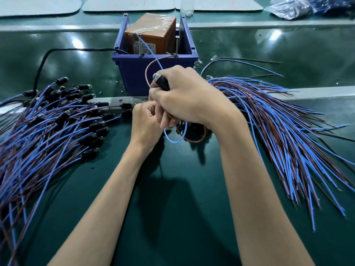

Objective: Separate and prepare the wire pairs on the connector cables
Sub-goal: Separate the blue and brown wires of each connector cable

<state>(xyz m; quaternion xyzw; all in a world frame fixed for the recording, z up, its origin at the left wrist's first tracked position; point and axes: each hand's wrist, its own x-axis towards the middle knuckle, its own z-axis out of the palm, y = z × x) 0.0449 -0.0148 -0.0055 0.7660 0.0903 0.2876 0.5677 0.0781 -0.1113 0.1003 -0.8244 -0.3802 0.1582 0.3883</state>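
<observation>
My right hand (pixel 184 95) grips a black connector (pixel 162 82) with a clear tip, held up in front of the blue bin (pixel 134 72). Its blue wire (pixel 151 51) and brown wire (pixel 148 71) arc up toward the orange box (pixel 153 33) inside the bin. My left hand (pixel 146 121) sits just below, fingers curled, pinching wires under the right hand. A blue loop (pixel 175 140) and a brown loop (pixel 196 140) hang beneath both hands. A pile of connector cables (pixel 57 121) lies at the left, a fan of blue and brown wires (pixel 278 127) at the right.
A black cord (pixel 44 60) runs from the bin across the green mat (pixel 172 189) to the left. A metal strip (pixel 317 91) crosses the bench. Grey pads (pixel 126 4) and a plastic bag (pixel 292 7) lie at the far edge.
</observation>
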